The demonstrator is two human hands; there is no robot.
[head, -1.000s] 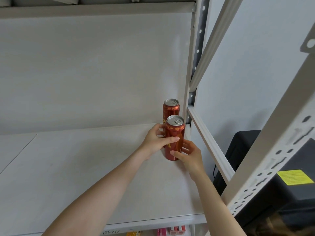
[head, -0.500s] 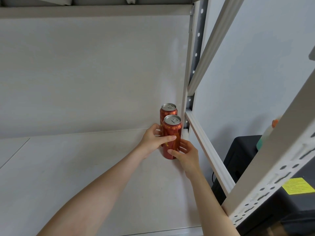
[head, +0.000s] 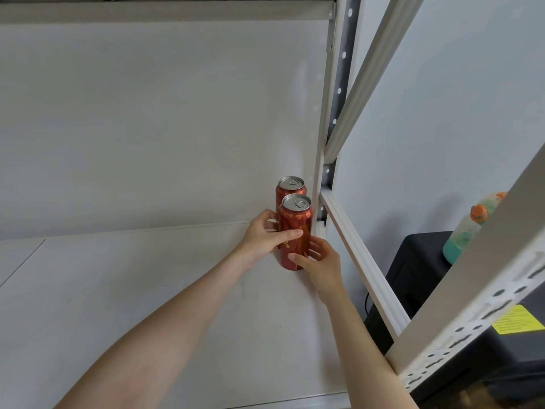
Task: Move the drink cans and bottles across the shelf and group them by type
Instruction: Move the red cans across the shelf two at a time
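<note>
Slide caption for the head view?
Left hand and right hand hold front red beer can; second can behind, at shelf corner.

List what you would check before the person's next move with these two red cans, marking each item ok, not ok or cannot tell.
1. Front can upright: ok.
2. Left hand grips its middle, thumb across the front: ok.
3. Right hand holds it lower down, thumb on the front: ok.
4. Rear can upright, directly behind: ok.
5. Both cans the same red type: ok.
6. Cans touching each other: cannot tell.
</note>
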